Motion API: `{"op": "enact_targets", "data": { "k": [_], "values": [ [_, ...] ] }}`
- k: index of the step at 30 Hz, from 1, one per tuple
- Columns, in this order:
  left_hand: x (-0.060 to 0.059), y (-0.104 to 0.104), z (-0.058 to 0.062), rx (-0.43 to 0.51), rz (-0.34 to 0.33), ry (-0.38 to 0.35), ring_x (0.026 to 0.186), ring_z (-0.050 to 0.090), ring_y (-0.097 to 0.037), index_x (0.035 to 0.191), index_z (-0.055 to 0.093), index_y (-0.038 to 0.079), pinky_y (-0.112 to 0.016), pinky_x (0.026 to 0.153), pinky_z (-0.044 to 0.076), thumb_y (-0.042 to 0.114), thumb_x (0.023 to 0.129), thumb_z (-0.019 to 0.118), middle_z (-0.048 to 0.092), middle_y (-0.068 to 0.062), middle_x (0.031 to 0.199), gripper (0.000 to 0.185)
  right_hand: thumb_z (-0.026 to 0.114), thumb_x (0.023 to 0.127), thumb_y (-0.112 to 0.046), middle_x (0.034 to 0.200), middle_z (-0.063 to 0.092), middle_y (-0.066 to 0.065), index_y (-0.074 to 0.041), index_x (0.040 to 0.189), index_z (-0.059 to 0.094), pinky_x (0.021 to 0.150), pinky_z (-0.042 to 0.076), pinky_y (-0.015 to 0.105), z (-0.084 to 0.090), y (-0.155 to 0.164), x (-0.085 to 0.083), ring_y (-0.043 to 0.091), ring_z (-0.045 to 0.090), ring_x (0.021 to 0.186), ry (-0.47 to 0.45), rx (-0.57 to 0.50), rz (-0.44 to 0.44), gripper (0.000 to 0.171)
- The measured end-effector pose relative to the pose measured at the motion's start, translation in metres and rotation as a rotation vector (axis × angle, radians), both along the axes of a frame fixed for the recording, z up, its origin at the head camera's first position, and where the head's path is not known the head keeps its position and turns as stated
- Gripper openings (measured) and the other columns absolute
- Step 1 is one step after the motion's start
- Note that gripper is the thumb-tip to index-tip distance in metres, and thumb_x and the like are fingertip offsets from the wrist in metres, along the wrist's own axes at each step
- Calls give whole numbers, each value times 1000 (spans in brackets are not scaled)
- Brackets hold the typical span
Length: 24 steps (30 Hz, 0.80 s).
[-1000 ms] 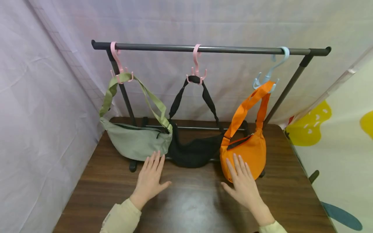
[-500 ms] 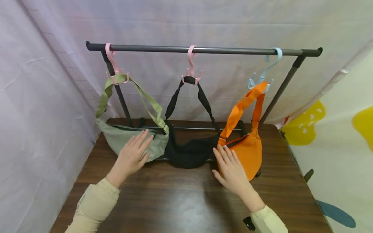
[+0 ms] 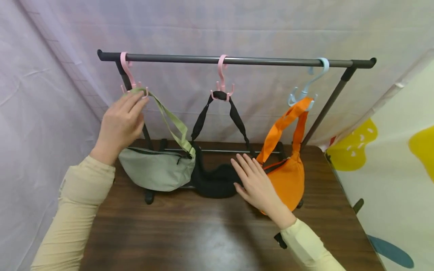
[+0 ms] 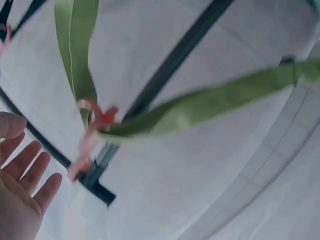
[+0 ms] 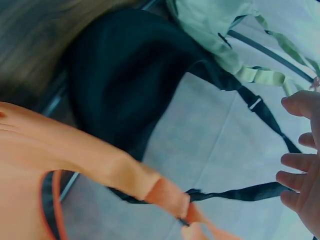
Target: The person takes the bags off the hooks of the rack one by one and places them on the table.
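My left hand [image 3: 120, 122] is raised at the top of the green strap [image 3: 175, 122], just below the left pink hook [image 3: 125, 68]. In the left wrist view its fingers [image 4: 31, 167] are spread and apart from the strap. A grey-green crescent bag [image 3: 156, 171] hangs from this strap. Over the meeting edges of a black bag [image 3: 213, 184] and an orange bag [image 3: 288, 184] is my right hand [image 3: 259, 186], fingers extended and holding nothing. The black strap loops over the middle pink hook [image 3: 221, 73]; the orange strap [image 3: 283, 122] hangs from a light blue hook [image 3: 315, 79].
A dark metal rack [image 3: 271, 61] stands on the brown wooden table [image 3: 203, 233], its bar carrying all three hooks. White curtain [image 3: 176, 22] runs behind and along the left. At the right is a pale cloth [image 3: 393, 199] with yellow and blue shapes.
My left hand has risen from the front of the grey-green bag to the top of its strap. My right hand has shifted left and slightly up, from the orange bag towards the black one.
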State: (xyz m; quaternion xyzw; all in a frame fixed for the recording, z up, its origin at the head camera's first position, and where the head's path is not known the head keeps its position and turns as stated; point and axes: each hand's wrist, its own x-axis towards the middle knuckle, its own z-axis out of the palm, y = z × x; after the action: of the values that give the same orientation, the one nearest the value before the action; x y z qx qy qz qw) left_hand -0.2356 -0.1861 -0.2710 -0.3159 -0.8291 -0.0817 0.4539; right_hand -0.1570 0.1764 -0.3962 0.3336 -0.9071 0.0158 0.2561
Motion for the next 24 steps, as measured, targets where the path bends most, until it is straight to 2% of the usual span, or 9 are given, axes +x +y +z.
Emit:
{"op": "enact_targets", "data": {
  "k": [1,5,10,13,17,24],
  "values": [
    [-4,-1,8,8,12,12,106,52,-37,109,58,-6,-46,90,43,-7,76,50,57,-21,116,35,67,79,-26,140,36,19,-3,138,34,105,26,48,3,-3,-2,34,32,128,2,5,3,72],
    [-19,-8,38,30,69,31,108,51,-36,111,57,-7,-43,93,42,-6,81,44,56,-21,117,33,68,77,-24,138,39,19,-3,137,37,103,29,47,16,-18,-12,35,36,125,31,-6,39,71],
    [-36,-15,62,96,94,32,109,49,-36,113,56,-7,-42,96,39,-7,85,39,54,-21,117,33,66,79,-24,136,40,20,-2,135,38,102,31,47,33,-41,-25,35,38,123,65,-19,109,67],
    [-45,-17,70,120,101,8,109,48,-36,113,57,-7,-42,96,39,-6,85,38,55,-20,117,34,65,79,-24,134,42,20,-2,134,40,102,32,46,45,-53,-34,34,40,121,92,-27,144,64],
    [-51,-20,76,115,116,-39,111,48,-35,113,58,-6,-41,97,37,-2,86,43,56,-20,117,30,64,80,-22,133,43,20,-2,133,42,103,32,43,59,-67,-46,33,42,120,122,-41,180,61],
    [-57,-22,78,121,129,-76,108,50,-34,111,59,-8,-38,99,36,4,88,48,59,-21,112,28,62,82,-20,131,45,19,-1,131,44,98,38,39,78,-94,-68,30,44,118,100,-113,245,55]
  ]
}}
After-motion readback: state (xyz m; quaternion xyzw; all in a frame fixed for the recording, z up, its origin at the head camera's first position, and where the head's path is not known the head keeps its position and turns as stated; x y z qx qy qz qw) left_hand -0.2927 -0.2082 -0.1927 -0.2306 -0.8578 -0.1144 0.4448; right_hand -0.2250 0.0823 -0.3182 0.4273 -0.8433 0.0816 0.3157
